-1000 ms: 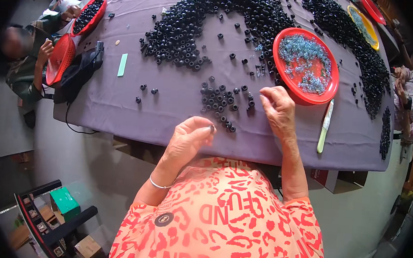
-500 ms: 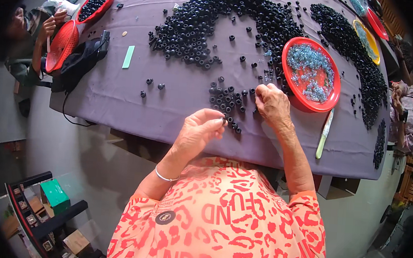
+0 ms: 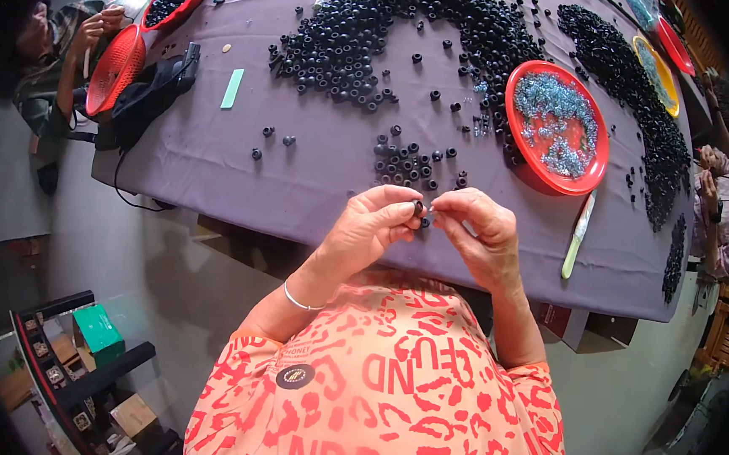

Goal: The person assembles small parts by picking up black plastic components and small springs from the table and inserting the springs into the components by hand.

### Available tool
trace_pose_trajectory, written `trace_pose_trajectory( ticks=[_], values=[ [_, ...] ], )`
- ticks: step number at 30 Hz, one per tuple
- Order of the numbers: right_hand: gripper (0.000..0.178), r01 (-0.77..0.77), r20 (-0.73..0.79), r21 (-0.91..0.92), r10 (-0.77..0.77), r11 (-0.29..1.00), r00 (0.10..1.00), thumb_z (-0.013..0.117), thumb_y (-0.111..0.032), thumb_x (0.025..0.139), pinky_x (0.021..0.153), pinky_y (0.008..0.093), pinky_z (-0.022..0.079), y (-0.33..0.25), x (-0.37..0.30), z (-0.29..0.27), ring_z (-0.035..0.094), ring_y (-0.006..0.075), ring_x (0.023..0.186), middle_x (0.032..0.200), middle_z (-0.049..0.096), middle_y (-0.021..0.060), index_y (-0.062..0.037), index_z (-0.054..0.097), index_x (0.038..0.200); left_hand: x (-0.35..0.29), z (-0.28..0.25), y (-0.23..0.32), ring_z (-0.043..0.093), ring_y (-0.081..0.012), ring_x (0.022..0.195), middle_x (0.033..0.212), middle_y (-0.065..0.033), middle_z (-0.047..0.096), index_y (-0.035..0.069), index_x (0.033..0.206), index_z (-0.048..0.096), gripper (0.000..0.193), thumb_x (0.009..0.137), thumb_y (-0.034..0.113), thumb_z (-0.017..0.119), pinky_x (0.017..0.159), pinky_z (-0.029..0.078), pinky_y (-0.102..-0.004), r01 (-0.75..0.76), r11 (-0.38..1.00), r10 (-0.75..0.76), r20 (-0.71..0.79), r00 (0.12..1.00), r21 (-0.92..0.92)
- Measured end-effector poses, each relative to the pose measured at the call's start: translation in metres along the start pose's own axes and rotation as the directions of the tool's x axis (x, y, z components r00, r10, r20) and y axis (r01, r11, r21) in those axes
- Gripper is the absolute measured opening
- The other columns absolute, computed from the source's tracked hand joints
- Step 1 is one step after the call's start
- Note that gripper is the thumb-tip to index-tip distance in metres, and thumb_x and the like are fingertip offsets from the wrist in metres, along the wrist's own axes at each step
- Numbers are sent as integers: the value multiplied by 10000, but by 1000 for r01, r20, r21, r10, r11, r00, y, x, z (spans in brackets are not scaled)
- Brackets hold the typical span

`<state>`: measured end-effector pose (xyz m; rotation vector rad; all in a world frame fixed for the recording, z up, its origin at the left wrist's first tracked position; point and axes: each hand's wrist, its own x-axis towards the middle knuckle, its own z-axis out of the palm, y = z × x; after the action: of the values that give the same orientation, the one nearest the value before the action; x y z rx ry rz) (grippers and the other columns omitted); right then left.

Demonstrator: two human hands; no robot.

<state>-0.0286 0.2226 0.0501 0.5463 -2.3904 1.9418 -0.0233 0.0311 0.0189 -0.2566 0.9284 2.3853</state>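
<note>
My left hand [image 3: 362, 232] pinches a round black cap with a hole [image 3: 417, 207] between thumb and fingertips, above the table's near edge. Close against it, my right hand [image 3: 484, 234] has its thumb and fingers pinched on a tiny pale piece [image 3: 432, 210], too small to make out fully. Just beyond both hands lies a small cluster of black caps [image 3: 403, 166]. A red plate [image 3: 553, 187] to the right bears a heap of tiny clear bluish parts [image 3: 550, 105]. One more black cap [image 3: 424, 223] shows under the fingertips.
Farther back spreads a large pile of black caps [image 3: 334, 65]; smaller black pieces [image 3: 643, 112] are heaped at right. A knife [image 3: 578, 238] with a pale green handle lies by the plate. A red basket [image 3: 115, 71] stands at left. People's hands [image 3: 95, 29] show at both sides.
My right hand has come from beside the plate toward my left, and the fingertips now meet around the black cap. My left hand has shifted slightly right.
</note>
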Motion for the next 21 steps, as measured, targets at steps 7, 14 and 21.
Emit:
trace_pose_trajectory(
  ticks=[7, 14, 21],
  values=[
    [160, 47, 18, -28, -46, 999, 999, 662, 83, 730, 607, 242, 461, -5, -8, -1, 573, 125, 701, 814, 621, 62, 5, 635, 867, -5, 9, 1, 626, -139, 782, 947, -54, 637, 25, 1080, 561, 263, 831, 18, 646, 658, 515, -249, -35, 989, 30, 34, 999, 145],
    [132, -104, 145, 174, 79, 979, 986, 664, 65, 739, 654, 227, 429, 4, -18, -3, 529, 90, 718, 822, 578, 37, -5, 621, 843, -8, 9, 0, 626, -136, 747, 896, -49, 629, 25, 1053, 546, 270, 807, -10, 652, 613, 513, -244, 16, 982, -25, 45, 999, 189],
    [146, -302, 477, 360, 104, 883, 873, 731, -17, 736, 660, 247, 411, 1, -24, -2, 522, 110, 737, 818, 552, 29, -8, 617, 826, -31, 14, -4, 592, -94, 615, 805, -46, 622, 18, 1051, 492, 383, 726, -21, 693, 537, 474, -199, 244, 955, -259, 81, 962, 167]
  ],
)
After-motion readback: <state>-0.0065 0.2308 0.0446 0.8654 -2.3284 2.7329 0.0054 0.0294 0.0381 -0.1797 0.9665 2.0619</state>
